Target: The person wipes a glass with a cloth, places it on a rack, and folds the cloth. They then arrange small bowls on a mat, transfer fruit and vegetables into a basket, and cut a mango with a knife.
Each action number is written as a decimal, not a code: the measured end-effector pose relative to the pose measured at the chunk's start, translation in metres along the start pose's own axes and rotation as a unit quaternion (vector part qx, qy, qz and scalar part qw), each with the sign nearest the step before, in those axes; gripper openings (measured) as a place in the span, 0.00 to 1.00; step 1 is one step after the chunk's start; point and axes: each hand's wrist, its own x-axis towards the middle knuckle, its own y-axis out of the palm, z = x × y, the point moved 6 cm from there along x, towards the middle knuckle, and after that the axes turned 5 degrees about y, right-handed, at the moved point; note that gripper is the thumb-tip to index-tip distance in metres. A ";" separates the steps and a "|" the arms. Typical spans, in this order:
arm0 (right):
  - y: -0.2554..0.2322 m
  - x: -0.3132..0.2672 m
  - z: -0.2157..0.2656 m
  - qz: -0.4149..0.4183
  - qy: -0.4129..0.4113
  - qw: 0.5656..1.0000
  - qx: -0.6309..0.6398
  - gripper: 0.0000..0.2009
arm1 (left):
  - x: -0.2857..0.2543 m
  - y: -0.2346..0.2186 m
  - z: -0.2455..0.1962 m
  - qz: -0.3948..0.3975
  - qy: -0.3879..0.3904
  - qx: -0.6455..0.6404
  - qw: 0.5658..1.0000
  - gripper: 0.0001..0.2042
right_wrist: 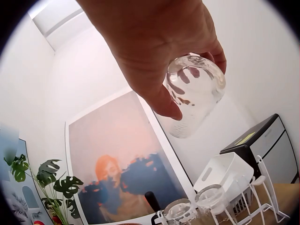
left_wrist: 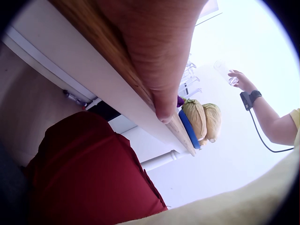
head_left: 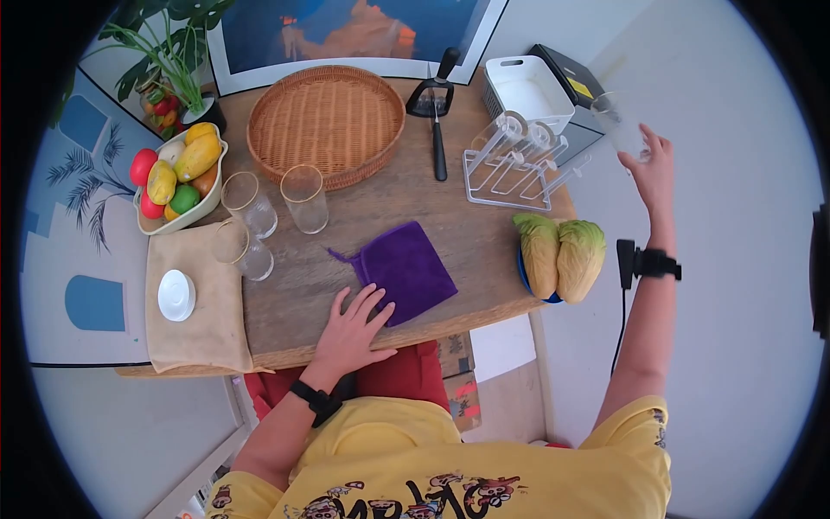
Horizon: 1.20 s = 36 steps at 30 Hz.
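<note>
My right hand (head_left: 654,171) is raised off to the right, beyond the table's edge. It grips a clear drinking glass (right_wrist: 197,108) by its base, thumb on one side and fingers round the other, with the mouth tipped away. Below and left of it, a white wire glass rack (head_left: 508,205) bears two glasses (head_left: 512,130). My left hand (head_left: 344,337) lies at the table's front edge, fingers spread and resting on the near corner of a folded purple cloth (head_left: 411,272) with a loop. Three gold-rimmed glasses (head_left: 305,201) stand left of the cloth.
Two cabbages (head_left: 581,259) sit on a blue dish at the right edge. A white basket (head_left: 529,85) and a black-topped box stand behind the rack. Further left are a knife (head_left: 439,156), a wicker tray (head_left: 324,121), a fruit bowl (head_left: 212,203) and white dishes (head_left: 176,296) on a beige cloth.
</note>
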 end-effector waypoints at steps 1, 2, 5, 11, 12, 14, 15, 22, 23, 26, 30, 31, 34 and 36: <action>0.007 0.009 0.000 0.030 -0.006 1.000 -0.009 0.34 | 0.000 0.000 0.000 0.000 0.000 0.001 1.000 0.38; 0.014 0.017 0.000 0.060 -0.011 0.998 -0.018 0.34 | 0.001 -0.001 0.000 -0.001 -0.001 0.002 1.000 0.38; 0.035 0.036 -0.002 0.084 0.000 0.994 -0.072 0.33 | 0.001 0.000 0.001 0.021 -0.007 0.007 1.000 0.37; 0.082 0.055 -0.012 0.121 -0.025 0.977 -0.172 0.29 | 0.001 0.000 0.001 0.002 -0.007 -0.007 1.000 0.37; 0.085 0.057 -0.011 0.122 -0.025 0.977 -0.171 0.29 | 0.001 -0.001 0.000 0.003 -0.006 -0.007 1.000 0.37; 0.096 0.059 -0.012 0.150 -0.019 0.973 -0.176 0.29 | 0.001 -0.001 0.000 0.006 -0.006 -0.006 1.000 0.37; 0.101 0.061 -0.014 0.151 -0.018 0.973 -0.174 0.29 | 0.002 -0.001 0.000 0.006 -0.006 -0.004 1.000 0.37; 0.152 0.059 -0.023 0.216 -0.037 0.967 -0.126 0.32 | 0.003 0.000 0.002 0.033 -0.010 0.009 0.999 0.36; 0.161 0.059 -0.025 0.219 -0.037 0.968 -0.114 0.35 | 0.003 0.000 0.002 0.034 -0.014 0.009 0.999 0.36; 0.182 0.050 -0.025 0.253 -0.038 0.961 -0.103 0.41 | 0.003 0.002 0.003 0.037 -0.012 0.008 0.999 0.36; 0.204 0.039 -0.030 0.259 -0.041 0.961 -0.092 0.43 | 0.003 0.001 0.003 0.018 -0.008 0.001 1.000 0.37; 0.208 0.039 -0.035 0.244 -0.058 0.965 -0.081 0.44 | 0.003 0.001 0.003 0.017 -0.005 -0.001 1.000 0.36; 0.222 0.039 -0.049 0.239 -0.081 0.965 -0.066 0.46 | 0.003 -0.001 0.003 0.022 -0.003 0.004 1.000 0.36; 0.232 0.041 -0.054 0.242 -0.082 0.965 -0.062 0.49 | 0.002 -0.002 0.003 0.017 -0.007 0.008 1.000 0.36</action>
